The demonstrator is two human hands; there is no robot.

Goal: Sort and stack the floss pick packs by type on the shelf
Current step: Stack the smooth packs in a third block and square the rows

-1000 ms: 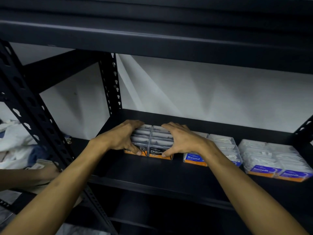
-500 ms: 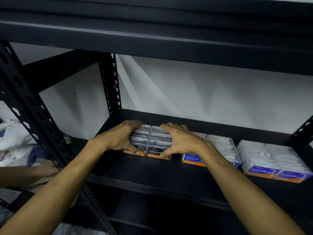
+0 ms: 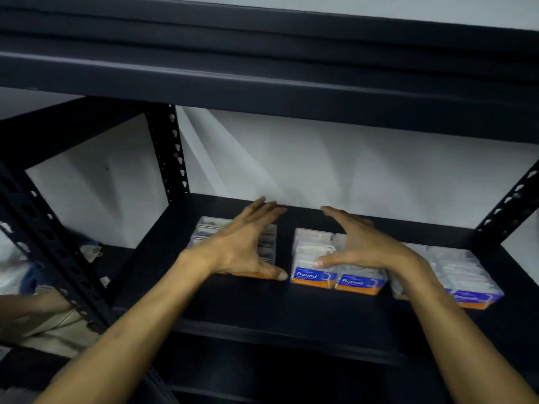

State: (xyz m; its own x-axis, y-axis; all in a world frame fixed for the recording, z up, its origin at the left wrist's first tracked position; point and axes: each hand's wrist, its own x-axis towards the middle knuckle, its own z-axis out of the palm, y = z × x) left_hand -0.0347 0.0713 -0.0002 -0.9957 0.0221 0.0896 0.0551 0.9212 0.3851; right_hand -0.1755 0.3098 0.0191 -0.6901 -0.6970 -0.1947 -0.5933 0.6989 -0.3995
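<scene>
Hovering hands [image 3: 303, 246], fingers straight, over packs [image 3: 313, 258]

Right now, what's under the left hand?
The left hand hovers open over the leftmost pack stack: clear lids and an orange front edge show. Its labels are covered by the hand.

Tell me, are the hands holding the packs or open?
Open. The left hand and right hand both show straight, spread fingers above the floss pick packs, gripping none of them. Whether they touch is unclear.
</scene>
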